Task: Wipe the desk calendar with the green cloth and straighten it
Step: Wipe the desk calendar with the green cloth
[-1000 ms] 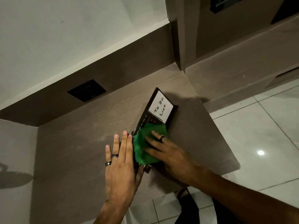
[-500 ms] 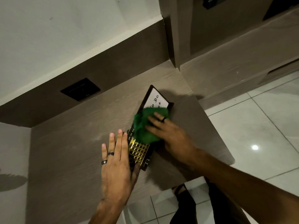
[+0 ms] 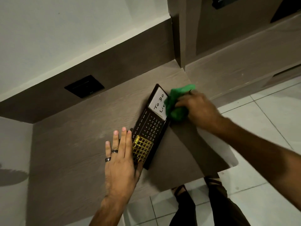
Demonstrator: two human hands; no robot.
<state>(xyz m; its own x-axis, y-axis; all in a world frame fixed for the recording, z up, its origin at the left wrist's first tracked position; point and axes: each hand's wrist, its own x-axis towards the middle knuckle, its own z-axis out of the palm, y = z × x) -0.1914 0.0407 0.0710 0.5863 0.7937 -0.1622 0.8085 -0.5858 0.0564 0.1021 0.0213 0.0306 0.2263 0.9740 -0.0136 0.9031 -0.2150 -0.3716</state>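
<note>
Calendar work is still in hand on the wood-grain desk point(image 3: 78, 160): the desk calendar point(image 3: 150, 128) lies skewed across it, a long dark slab with a white "To Do List" card point(image 3: 158, 102) at its far end, printed months and dates in the middle, and a gold grid slider point(image 3: 142, 149) at the near end. It looks stiff and light, the sort of thing that would skate across smooth laminate under a push, so pinning it seems wise; the gold slider is probably loose on its track and the card easily smudged or lifted. For straightening, I'd judge the long dark edges the safest hold, one hand at each end. The left hand point(image 3: 121, 162) lies open and flat, fingers together, its edge pressed along the calendar's left side by the slider, rings showing on two fingers. The right hand point(image 3: 197, 110) is closed around the bunched green cloth point(image 3: 176, 103), soft and crumpled, which now sits at the calendar's far right edge, overlapping only the card's corner. Half a second ago the cloth covered the middle and hid most of the card; a second ago it was lower yet, near the slider. The wipe has travelled up and off to the right.
</note>
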